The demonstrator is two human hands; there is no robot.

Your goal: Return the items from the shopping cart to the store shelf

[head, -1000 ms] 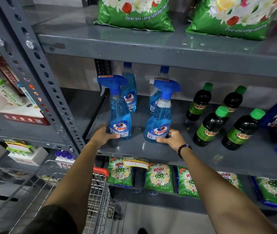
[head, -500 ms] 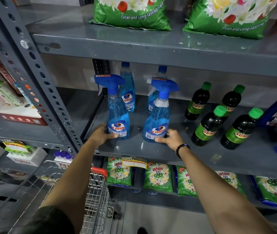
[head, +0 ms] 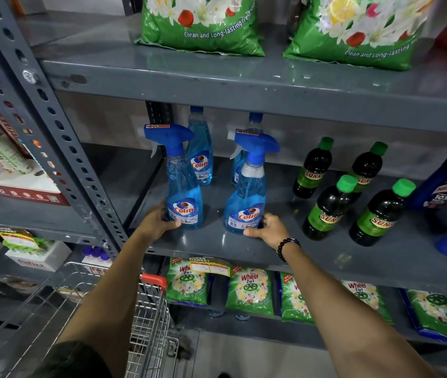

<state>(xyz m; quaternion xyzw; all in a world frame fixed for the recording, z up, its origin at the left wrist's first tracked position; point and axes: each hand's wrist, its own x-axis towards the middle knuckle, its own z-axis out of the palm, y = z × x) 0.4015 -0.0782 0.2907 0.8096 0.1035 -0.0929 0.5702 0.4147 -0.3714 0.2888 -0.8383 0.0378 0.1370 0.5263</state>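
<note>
Spray bottles of blue glass cleaner, 2 of them, stand upright near the front edge of the grey middle shelf (head: 312, 255) as a shopper sets them back in place. The left hand (head: 159, 222) wraps the base of the left spray bottle (head: 184, 197), thumb across its label; the right hand (head: 267, 227), a beaded bracelet (head: 287, 248) on its wrist, cups the base of the right spray bottle (head: 246, 203). Both grips sit low, apparently to steady the top-heavy trigger heads and square the labels forward. The pair lines up in front of 2 capped refill bottles (head: 201, 156) of the same brand, well apart from 4 dark green-capped bottles (head: 328, 208) to the right. Below the left forearm, the wire shopping cart (head: 124, 317) waits just beside the rack; its contents cannot be made out.
</note>
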